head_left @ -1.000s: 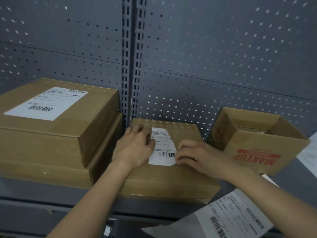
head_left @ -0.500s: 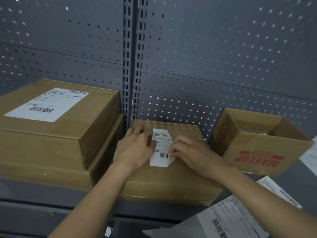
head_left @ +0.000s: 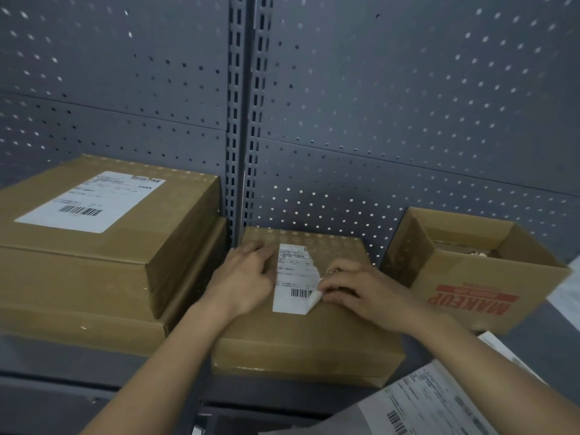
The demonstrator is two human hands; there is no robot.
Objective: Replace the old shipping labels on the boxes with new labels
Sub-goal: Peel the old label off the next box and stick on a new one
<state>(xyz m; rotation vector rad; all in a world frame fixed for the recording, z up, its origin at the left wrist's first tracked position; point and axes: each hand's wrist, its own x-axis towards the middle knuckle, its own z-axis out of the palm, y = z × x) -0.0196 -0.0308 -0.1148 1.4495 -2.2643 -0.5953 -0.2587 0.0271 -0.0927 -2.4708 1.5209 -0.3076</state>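
- The flat middle box lies on the grey shelf, against the perforated back panel.
- On its top sits a white label with a barcode near its lower end. Its right edge is ragged, and the lower right corner is curled up off the cardboard.
- The left hand lies flat on the box top, covering the label's left edge, so how far the label runs under the palm cannot be seen. Its fingers are spread loosely and hold nothing.
- The right hand has its fingers narrowed to a pinch at the lifted corner. The fingertips overlap there and blur a little, so the exact grip is hard to make out.
- To the left, two boxes are stacked. The upper box carries a large label with a barcode (its print is too small to read). The lower box runs off the left edge.
- To the right stands an open box with "MAKEUP" in red, upside down from here. What lies inside is mostly hidden by its walls.
- At the bottom right, printed sheets with barcodes are partly covered by the right forearm and cut off by the frame.
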